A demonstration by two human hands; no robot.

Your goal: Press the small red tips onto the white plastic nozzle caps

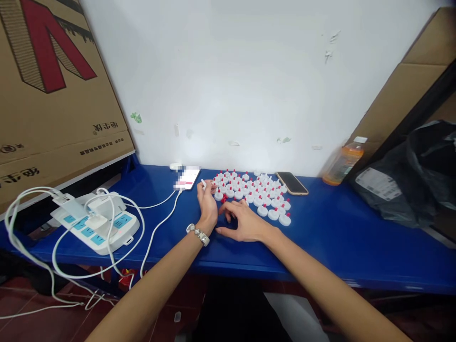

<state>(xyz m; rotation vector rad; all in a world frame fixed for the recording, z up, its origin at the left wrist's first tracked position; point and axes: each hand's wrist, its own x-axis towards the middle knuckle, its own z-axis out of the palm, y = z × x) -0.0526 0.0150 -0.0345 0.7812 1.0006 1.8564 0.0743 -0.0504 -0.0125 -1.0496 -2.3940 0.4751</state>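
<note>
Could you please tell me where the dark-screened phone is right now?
In the head view, the dark-screened phone lies right of centre on the blue table, near the wall, beside the far right edge of the white caps.

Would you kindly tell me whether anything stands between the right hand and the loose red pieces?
Nothing visible does: the right hand is close to the loose red pieces, and the left hand is to their left.
</note>
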